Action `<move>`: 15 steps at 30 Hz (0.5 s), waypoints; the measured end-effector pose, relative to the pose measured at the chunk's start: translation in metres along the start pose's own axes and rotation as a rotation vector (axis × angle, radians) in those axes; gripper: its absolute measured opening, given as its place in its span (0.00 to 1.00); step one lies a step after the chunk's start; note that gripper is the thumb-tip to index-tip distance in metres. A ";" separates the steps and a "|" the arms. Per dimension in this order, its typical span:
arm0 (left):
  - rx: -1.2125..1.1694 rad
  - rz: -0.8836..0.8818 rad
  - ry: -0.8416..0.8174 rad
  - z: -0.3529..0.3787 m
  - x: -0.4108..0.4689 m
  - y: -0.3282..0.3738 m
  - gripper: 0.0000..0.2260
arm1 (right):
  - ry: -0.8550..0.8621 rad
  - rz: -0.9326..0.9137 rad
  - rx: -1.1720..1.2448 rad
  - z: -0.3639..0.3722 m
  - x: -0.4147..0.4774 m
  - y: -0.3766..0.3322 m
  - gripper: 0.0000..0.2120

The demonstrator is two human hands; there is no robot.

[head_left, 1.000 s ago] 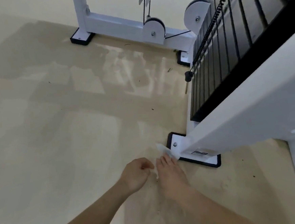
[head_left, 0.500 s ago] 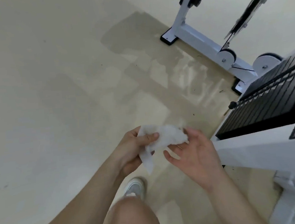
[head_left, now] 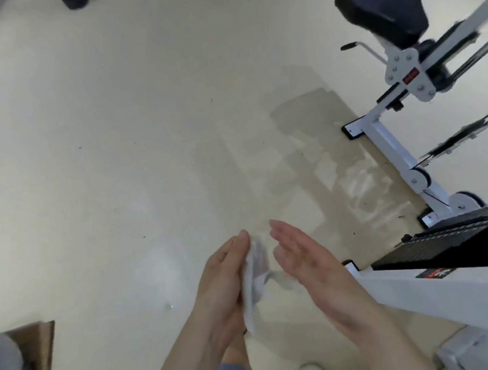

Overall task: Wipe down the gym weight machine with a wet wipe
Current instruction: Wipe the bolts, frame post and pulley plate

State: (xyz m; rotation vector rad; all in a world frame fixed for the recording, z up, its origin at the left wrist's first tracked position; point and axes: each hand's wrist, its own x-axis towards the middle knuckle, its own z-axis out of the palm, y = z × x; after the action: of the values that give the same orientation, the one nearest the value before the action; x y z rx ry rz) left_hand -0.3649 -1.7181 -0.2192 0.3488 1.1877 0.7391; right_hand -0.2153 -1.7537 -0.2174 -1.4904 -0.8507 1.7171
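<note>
The wet wipe (head_left: 257, 274) hangs crumpled between both hands, well off the machine. It lies against the palm of the left hand (head_left: 221, 286), whose fingers are straight. The right hand (head_left: 307, 261) is flat and spread, its palm touching the wipe's trailing corner. The weight machine (head_left: 449, 288) stands just right. The wipe is probably being refolded. How much of the machine is clean does not show.

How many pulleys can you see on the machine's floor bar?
2. One pulley midway along the white bar, the other at its near end beside the weight stack. More may be hidden.
</note>
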 end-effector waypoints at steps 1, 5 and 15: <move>-0.043 0.022 0.011 0.000 -0.012 0.009 0.19 | -0.041 -0.021 -0.028 0.008 -0.008 -0.014 0.26; -0.200 0.084 0.026 0.009 -0.040 0.054 0.07 | -0.018 -0.124 -0.108 0.033 -0.022 -0.066 0.18; -0.102 0.305 0.112 -0.043 -0.033 0.201 0.15 | 0.140 -0.169 0.032 0.110 0.059 -0.212 0.05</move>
State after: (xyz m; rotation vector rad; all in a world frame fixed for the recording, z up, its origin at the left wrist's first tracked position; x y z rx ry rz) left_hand -0.4781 -1.6014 -0.0894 0.4128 1.2106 1.0916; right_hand -0.3120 -1.5932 -0.0575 -1.4552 -0.8462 1.4786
